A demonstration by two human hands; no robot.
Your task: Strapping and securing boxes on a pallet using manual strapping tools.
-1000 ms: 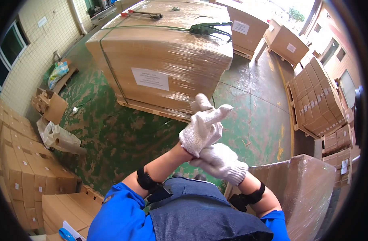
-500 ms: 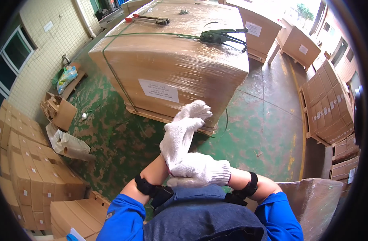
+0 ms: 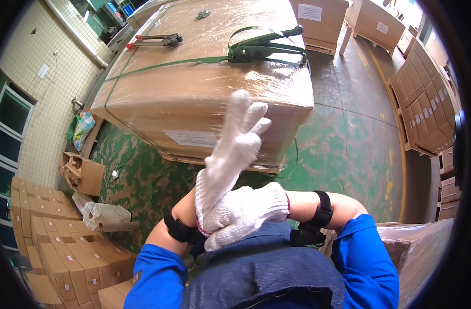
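Note:
My left hand (image 3: 234, 147) wears a white knitted glove and reaches up in front of the large wrapped carton (image 3: 204, 116), its fingers spread and slightly smeared by motion. Across its wrist lies my right hand (image 3: 251, 207), gloved likewise, with the fingers closed around the left glove's cuff (image 3: 207, 208). On top of the film-wrapped carton rests a dark green strapping tensioner (image 3: 248, 52), with a green strap (image 3: 186, 63) running from it to the left. A red-handled crimping tool (image 3: 158, 40) and a small heap of metal seals (image 3: 202, 15) lie beyond the strap.
Stacked cartons (image 3: 65, 252) fill the lower left, near a roll of plastic film (image 3: 107, 216) and an opened box (image 3: 83, 172). More palletised cartons (image 3: 423, 95) stand on the right. A wrapped load (image 3: 426, 247) is close behind my right elbow. The floor (image 3: 343, 154) is worn green.
My left fingers have straightened and spread upward, while my right hand has slid slightly down toward the left wrist. The view has shifted, bringing the large carton lower and further left.

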